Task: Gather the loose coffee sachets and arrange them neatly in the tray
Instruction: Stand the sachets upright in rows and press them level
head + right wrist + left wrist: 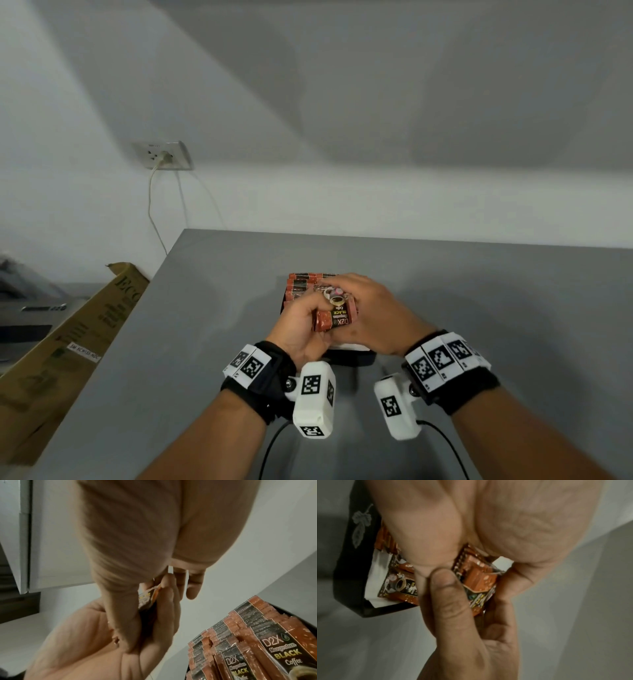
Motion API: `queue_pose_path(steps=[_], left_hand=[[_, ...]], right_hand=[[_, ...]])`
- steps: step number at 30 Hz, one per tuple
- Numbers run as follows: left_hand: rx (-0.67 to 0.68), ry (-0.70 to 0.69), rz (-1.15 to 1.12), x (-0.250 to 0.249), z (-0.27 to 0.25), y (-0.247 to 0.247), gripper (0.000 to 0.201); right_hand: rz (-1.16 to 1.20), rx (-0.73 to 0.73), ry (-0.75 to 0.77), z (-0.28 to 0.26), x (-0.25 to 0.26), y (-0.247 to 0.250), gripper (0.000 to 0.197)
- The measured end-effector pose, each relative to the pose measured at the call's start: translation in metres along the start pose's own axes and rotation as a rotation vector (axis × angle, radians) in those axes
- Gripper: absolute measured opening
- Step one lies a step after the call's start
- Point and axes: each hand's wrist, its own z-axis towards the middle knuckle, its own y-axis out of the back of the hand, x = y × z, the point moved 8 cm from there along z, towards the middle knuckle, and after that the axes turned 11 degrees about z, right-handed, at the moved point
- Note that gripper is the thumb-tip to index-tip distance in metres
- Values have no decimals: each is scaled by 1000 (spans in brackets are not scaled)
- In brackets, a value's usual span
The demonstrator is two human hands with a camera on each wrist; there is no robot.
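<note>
Both hands meet over a black tray [352, 358] on a grey table [212, 308]. The left hand [301, 329] grips a bundle of brown-orange coffee sachets [334, 317] from the left side; in the left wrist view its thumb [447, 597] presses on the bundle's printed face and the curled fingers [503, 601] wrap behind it. The right hand [370, 308] lies over the top and right side of the same bundle. In the right wrist view, two of its fingers [193, 582] are extended and slightly apart, while the remaining fingers and thumb close on the sachet edge [149, 597]. The exact number of sachets in the bundle cannot be determined.

More sachets stand in overlapping rows in the tray [240, 635], printed "D2X Mangosteen BLACK Coffee". The hands hide most of the tray in the head view; only its near wall and part of the far rows [301, 284] are visible. The left wrist view shows a white lining [375, 580] inside the tray wall, and a pale leaf emblem [361, 524] on the outside.

A cardboard box [68, 342] leans at the table's left edge, cut off by the frame. A wall socket [164, 156] carries a plugged cable [150, 205] that drops behind the table.
</note>
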Motion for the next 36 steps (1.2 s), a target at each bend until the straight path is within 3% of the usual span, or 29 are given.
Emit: queue_pose_path(steps=[3,6,10,13,16,18,20,25,28,31,36], left_hand=[[-57,-57,22,-6,3,8,43],[-84,-118,98,-12,3,11,46],[-126,-151,165,-11,2,13,53],[-142,-151,143,-12,2,14,53],[-121,-141,166,-16,0,12,54],[-98,-142,226,-17,-1,9,47],[-94,-154,249,-16,-1,6,47],[-144,-194,207,-15,0,7,48],[-150,-140,81,-12,0,11,35],[-182,-148,31,-16,0,15,33],[-260,-278,41,-23,-1,14,49]], right_hand=[[235,-79,-132,-4,-11,5,88],[573,-265,-225,-11,-25,10,56],[718,-437,-267,-17,-34,14,24],[827,-475,-300,-17,-38,23,26],[653,-382,-269,-13,-30,35,26],[577,-297,-258,-9,-25,34,40],[635,-339,-256,-8,-27,32,43],[835,-476,-280,-18,-30,12,11],[933,-529,-315,-19,-38,17,9],[1080,-474,-375,-20,-43,13,16],[1128,-379,-433,-25,-42,-10,21]])
